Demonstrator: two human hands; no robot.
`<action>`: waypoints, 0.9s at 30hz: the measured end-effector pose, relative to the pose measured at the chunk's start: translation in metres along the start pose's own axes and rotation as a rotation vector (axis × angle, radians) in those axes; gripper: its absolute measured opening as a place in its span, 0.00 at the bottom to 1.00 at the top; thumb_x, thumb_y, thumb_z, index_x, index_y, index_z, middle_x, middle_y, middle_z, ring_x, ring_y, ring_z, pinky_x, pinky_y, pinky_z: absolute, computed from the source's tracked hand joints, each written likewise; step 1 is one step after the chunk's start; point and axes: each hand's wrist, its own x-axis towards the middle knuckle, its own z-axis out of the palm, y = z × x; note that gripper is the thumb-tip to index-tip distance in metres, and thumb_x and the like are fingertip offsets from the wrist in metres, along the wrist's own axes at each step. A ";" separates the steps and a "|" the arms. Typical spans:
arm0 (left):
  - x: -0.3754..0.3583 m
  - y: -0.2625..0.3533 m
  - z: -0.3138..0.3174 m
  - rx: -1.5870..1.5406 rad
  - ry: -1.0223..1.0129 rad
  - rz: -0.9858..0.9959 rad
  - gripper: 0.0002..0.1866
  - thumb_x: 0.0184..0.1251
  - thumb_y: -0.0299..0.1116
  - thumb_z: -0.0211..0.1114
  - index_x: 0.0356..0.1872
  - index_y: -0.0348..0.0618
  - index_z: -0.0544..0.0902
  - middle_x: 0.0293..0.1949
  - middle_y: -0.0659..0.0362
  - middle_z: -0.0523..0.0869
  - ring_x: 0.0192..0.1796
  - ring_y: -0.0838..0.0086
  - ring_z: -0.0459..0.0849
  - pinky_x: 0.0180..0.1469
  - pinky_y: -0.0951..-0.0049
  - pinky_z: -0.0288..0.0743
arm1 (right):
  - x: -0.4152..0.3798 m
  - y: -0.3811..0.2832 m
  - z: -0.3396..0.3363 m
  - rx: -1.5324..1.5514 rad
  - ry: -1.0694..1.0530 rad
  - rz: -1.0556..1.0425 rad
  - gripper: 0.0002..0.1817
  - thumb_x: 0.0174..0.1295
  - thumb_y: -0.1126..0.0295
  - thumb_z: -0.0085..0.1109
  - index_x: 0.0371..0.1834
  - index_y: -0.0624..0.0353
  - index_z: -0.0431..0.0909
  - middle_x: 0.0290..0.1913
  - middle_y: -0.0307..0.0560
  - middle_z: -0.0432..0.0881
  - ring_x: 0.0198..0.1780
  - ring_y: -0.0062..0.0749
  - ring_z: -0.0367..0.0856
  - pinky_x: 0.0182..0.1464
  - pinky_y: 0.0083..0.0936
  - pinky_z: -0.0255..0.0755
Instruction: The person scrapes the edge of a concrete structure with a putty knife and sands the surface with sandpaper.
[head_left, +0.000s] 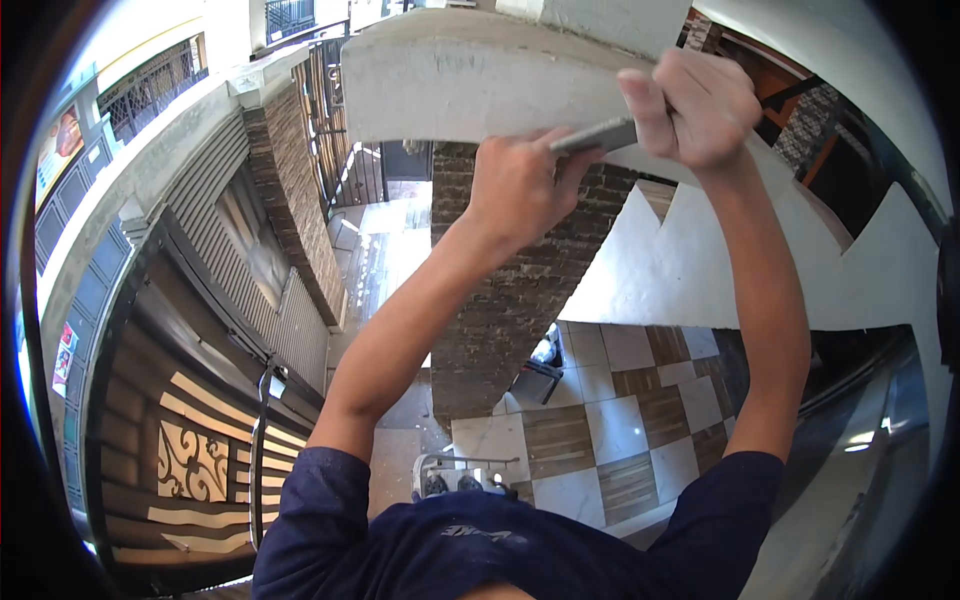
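Observation:
Both my arms are raised in front of a white plastered beam (470, 95). A flat, thin grey strip (600, 136) spans the gap between my hands just at the beam's lower edge; its exact kind I cannot make out. My left hand (525, 185) is closed around the strip's left end, fingers curled over it. At the other end, my right hand (700, 110) is closed in a fist with the thumb standing out. The strip's right end disappears behind that fist, and part of it is hidden by the fingers.
Below the beam stands a dark brick pillar (490, 320). The floor far below has checkered tiles (600, 420), with a dark container (537, 382) beside the pillar. A brown metal gate (190, 460) is at left. White zigzag-edged panels (690, 250) lie to the right.

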 end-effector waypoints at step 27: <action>-0.004 0.004 0.005 0.077 0.040 0.138 0.05 0.60 0.26 0.68 0.32 0.44 0.79 0.24 0.56 0.81 0.22 0.61 0.82 0.22 0.64 0.73 | -0.024 -0.030 0.025 0.237 0.317 0.708 0.25 0.59 0.71 0.65 0.09 0.58 0.60 0.08 0.32 0.58 0.11 0.15 0.55 0.14 0.20 0.48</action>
